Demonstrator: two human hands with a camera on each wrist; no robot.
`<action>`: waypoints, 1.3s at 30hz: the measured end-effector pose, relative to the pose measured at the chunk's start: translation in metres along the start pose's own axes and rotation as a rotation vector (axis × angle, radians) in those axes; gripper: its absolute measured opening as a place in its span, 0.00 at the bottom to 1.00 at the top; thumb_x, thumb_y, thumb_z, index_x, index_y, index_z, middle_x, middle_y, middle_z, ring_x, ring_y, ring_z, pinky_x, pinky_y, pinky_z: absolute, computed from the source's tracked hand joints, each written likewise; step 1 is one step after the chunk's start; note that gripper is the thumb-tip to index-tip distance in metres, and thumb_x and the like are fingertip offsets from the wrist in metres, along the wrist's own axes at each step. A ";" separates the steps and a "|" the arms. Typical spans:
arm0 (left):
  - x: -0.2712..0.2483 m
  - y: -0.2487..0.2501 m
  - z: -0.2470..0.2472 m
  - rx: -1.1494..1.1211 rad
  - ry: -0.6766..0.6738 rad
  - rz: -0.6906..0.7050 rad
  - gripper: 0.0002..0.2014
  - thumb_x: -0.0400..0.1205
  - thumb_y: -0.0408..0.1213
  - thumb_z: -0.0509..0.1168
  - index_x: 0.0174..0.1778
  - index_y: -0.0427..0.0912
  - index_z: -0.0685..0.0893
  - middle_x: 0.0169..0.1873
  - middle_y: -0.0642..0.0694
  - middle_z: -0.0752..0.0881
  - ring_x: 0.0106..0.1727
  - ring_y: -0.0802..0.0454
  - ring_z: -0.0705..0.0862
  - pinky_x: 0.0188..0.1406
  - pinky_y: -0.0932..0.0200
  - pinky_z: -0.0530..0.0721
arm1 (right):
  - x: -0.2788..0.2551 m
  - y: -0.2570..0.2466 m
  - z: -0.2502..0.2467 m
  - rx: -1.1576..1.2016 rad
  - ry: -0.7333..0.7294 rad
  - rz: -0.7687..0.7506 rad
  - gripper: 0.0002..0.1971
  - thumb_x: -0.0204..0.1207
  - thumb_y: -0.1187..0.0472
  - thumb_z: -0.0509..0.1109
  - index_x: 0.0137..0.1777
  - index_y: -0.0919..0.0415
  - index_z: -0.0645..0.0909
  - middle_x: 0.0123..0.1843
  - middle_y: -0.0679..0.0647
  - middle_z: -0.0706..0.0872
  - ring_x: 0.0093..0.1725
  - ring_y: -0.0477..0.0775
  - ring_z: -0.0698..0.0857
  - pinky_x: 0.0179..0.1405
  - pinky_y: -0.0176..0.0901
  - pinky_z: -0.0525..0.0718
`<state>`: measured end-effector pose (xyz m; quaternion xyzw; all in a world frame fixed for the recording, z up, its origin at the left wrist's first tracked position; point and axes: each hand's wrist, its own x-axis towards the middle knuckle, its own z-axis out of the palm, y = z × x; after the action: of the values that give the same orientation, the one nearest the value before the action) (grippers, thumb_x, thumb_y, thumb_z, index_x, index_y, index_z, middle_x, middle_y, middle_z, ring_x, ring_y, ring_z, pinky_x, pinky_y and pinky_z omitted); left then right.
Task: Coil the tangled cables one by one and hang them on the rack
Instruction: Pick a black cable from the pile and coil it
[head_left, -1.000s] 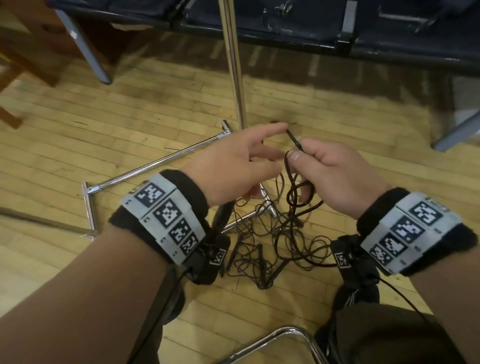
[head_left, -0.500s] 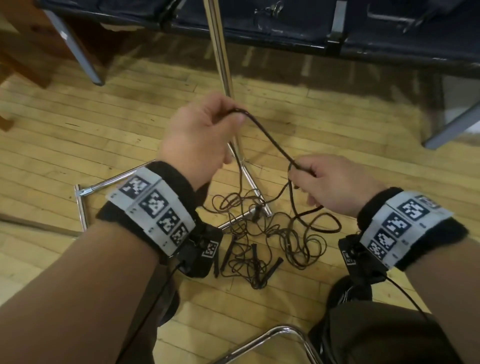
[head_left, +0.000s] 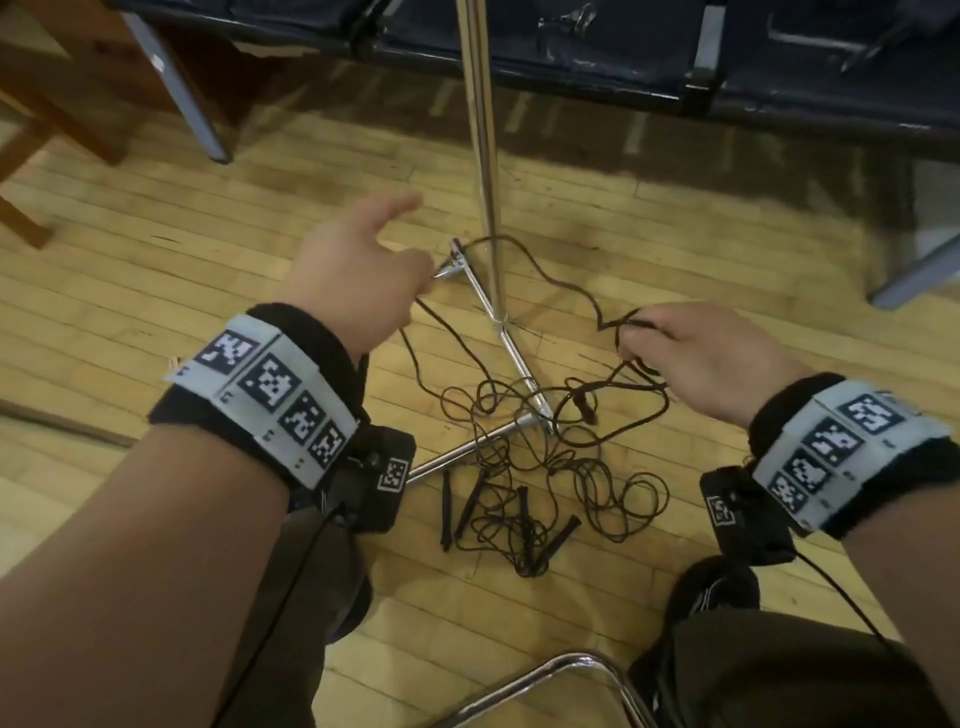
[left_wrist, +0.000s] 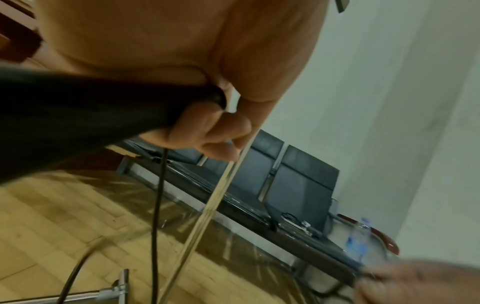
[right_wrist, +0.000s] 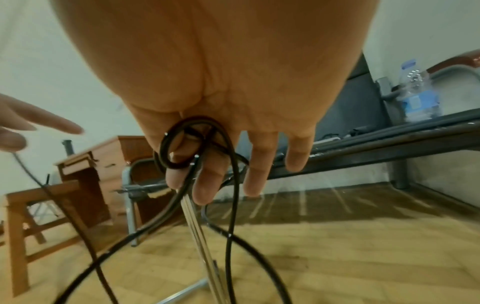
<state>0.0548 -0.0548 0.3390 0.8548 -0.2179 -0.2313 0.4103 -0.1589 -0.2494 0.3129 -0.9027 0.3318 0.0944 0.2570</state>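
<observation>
Right hand (head_left: 711, 358) pinches small loops of thin, glossy black cable (head_left: 550, 275). Left hand (head_left: 353, 280) appears clamped on its other stretch, though blurred. The remainder lies tangled (head_left: 524, 467) on plank floor (head_left: 156, 270) around the chrome rack (head_left: 485, 156) base.

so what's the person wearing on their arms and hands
Both hands, left hand and right hand, are bare, as are the forearms: no gloves or sleeves. Each wrist has a black cuff under a pale band printed with square black-and-white markers. A black camera box hangs below each wrist, trailing a thin black wire.
</observation>
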 end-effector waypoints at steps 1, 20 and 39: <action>-0.006 0.004 0.005 -0.003 -0.058 0.056 0.27 0.84 0.42 0.72 0.77 0.72 0.78 0.47 0.54 0.91 0.30 0.60 0.87 0.28 0.65 0.83 | -0.001 -0.008 -0.002 0.006 0.009 -0.043 0.18 0.86 0.43 0.55 0.48 0.47 0.85 0.47 0.48 0.88 0.49 0.52 0.83 0.57 0.62 0.82; -0.022 0.040 0.043 -0.275 -0.054 0.300 0.07 0.89 0.47 0.66 0.48 0.59 0.89 0.32 0.58 0.83 0.30 0.59 0.76 0.28 0.58 0.77 | -0.012 -0.005 0.002 0.195 -0.035 -0.112 0.14 0.87 0.42 0.61 0.46 0.46 0.84 0.34 0.45 0.90 0.34 0.43 0.86 0.34 0.44 0.79; -0.033 0.026 0.034 0.100 -0.537 0.365 0.33 0.84 0.33 0.69 0.81 0.70 0.75 0.72 0.65 0.84 0.31 0.48 0.89 0.31 0.49 0.92 | -0.019 -0.052 -0.001 0.287 0.057 -0.235 0.16 0.87 0.48 0.62 0.40 0.47 0.86 0.29 0.41 0.87 0.27 0.41 0.82 0.26 0.37 0.76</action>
<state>0.0044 -0.0714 0.3484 0.7291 -0.4790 -0.3603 0.3303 -0.1402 -0.2057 0.3410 -0.8916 0.2415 -0.0102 0.3828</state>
